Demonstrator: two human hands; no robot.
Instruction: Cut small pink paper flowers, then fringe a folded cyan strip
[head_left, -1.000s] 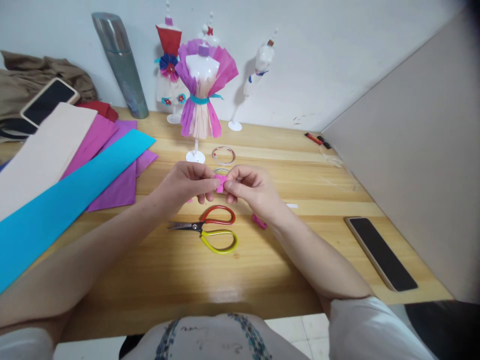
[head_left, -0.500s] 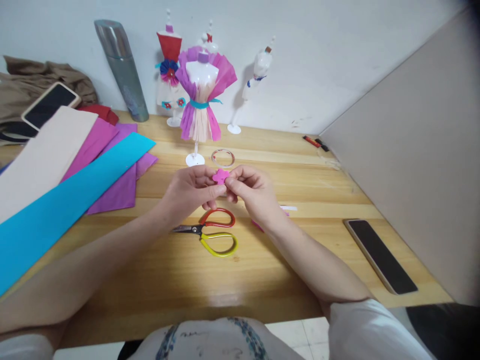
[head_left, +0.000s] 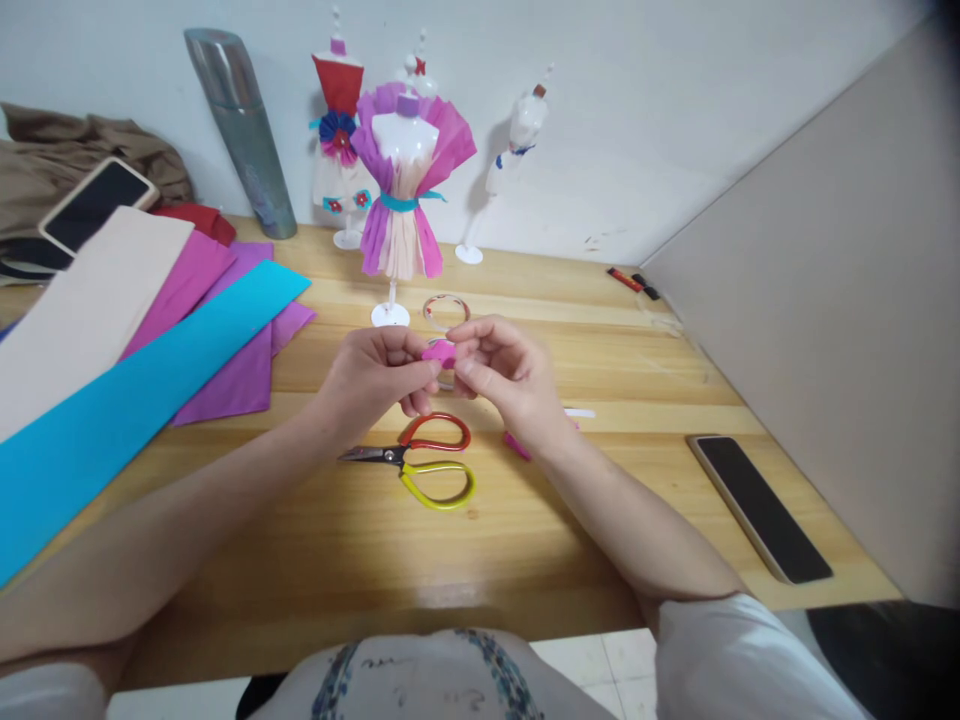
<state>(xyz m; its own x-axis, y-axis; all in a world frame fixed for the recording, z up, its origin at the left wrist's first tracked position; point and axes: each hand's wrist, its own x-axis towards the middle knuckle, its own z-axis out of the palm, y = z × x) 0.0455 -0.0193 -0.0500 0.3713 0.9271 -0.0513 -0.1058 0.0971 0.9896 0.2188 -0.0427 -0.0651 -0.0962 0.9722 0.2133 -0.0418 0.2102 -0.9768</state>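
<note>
Pinched fully between left hand (head_left: 373,371) thumb and fingers, the pink paper piece (head_left: 440,353) sits at 12 o'clock from the scissors (head_left: 391,455), right hand (head_left: 508,374) part-spread at its 3 o'clock edge, hold unclear; press lightly, creases likely otherwise.

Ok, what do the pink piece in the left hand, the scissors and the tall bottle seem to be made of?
Pink piece: likely paper or thin foam, judging by its flat, matte colour; too small to be sure.
Scissors: dark metal blades with a dull sheen; glossy red and yellow handles, probably plastic-coated.
Bottle: shiny, silvery cap suggests metal; grey-green body, perhaps painted metal.
</note>
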